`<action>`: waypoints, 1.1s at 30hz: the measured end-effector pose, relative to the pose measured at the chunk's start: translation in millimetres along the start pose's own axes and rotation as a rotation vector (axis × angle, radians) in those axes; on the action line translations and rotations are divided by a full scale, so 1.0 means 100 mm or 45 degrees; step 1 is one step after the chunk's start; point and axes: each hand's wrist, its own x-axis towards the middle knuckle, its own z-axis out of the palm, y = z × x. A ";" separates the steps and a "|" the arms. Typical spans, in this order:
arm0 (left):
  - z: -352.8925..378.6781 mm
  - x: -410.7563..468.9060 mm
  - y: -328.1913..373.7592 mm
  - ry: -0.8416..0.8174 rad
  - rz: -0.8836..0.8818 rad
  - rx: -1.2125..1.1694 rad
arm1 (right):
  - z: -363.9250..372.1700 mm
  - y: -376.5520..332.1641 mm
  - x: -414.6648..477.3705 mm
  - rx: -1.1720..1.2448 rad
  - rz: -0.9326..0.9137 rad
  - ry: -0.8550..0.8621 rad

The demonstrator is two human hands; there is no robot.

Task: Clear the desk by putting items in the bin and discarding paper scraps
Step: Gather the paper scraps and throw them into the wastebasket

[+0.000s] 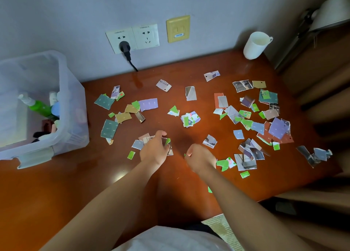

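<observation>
Several torn paper scraps (189, 119) in green, purple, teal and tan lie scattered over the reddish-brown desk (75, 184). My left hand (154, 148) is curled around a small bundle of scraps (169, 145) near the desk's middle front. Just to its right, my right hand (199, 158) pinches a small green scrap (185, 155) between curled fingers. A clear plastic bin (72, 106) stands at the desk's left and holds a green spray bottle (38, 106) and other small items.
A white mug (254, 46) stands at the back right corner by the wall. A black plug (125, 47) sits in a wall socket behind the desk. Wooden furniture borders the right side. More scraps (314, 156) lie near the desk's right edge.
</observation>
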 end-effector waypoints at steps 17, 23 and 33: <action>-0.09 0.16 -0.12 -0.089 0.038 0.135 | -0.12 -0.28 0.14 1.132 0.276 -0.325; -0.08 0.12 -0.19 -0.071 0.116 0.066 | 0.06 -0.31 0.26 0.658 0.002 -0.200; -0.13 0.10 -0.28 -0.117 0.232 -0.091 | 0.12 -0.39 0.28 0.664 -0.069 -0.286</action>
